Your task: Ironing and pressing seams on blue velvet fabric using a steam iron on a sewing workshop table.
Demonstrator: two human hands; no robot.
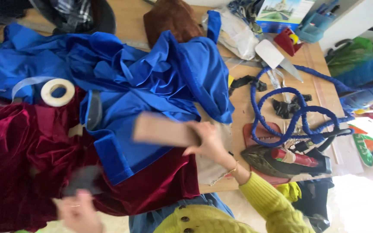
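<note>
Fabric covered most of the wooden table [320,92]: a blue satin garment [152,82] with velvet trim spread across the upper middle of the frame, and a dark red velvet cloth [18,151] filled the lower left, partly under the blue. The right hand [208,140], just right of centre, was closed around one end of a flat tan cardboard strip [162,129], which lay blurred across the blue garment's lower edge. The left hand [78,211], at the bottom left, pinched a dark grey blurred piece [83,179] over the red velvet; what that piece was could not be told. A roll of white tape [58,92] sat on the blue fabric at the left. Right of the hands, an electric iron [288,159] rested on the table, with its blue braided cord [296,110] looping above it. Both sleeves were yellow-green knit.
</note>
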